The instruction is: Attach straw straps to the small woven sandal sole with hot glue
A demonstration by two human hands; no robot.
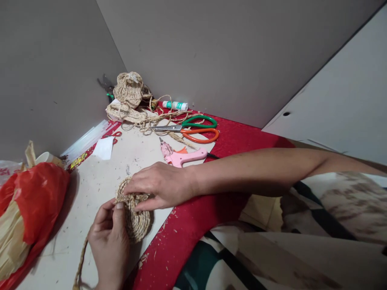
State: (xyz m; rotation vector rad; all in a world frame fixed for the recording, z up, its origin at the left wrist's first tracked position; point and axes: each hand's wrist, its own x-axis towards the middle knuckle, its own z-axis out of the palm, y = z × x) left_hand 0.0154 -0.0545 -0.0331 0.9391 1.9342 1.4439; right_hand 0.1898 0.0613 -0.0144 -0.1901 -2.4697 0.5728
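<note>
A coiled piece of braided straw cord [137, 223] lies on the pale board, its rows wound in rounded loops. With thumb and bent fingers, my left hand [110, 237] pinches the cord at the coil's left edge. The loose end of the braided cord [81, 257] trails down beside my left wrist. My right hand [160, 183] reaches in from the right and grips the coil's upper part, fingers over the top and thumb in its middle. Part of the coil is hidden under these fingers. Just beyond my right hand lies a pink glue gun [189, 156].
Scissors with green and orange handles [178, 128] lie behind the glue gun. A straw coil [128, 90], loose cord, a white-green tube [175, 105] and pliers [106, 86] sit in the corner. Clear glue sticks [90, 139] lie left, near a red plastic bag [42, 197] of straw.
</note>
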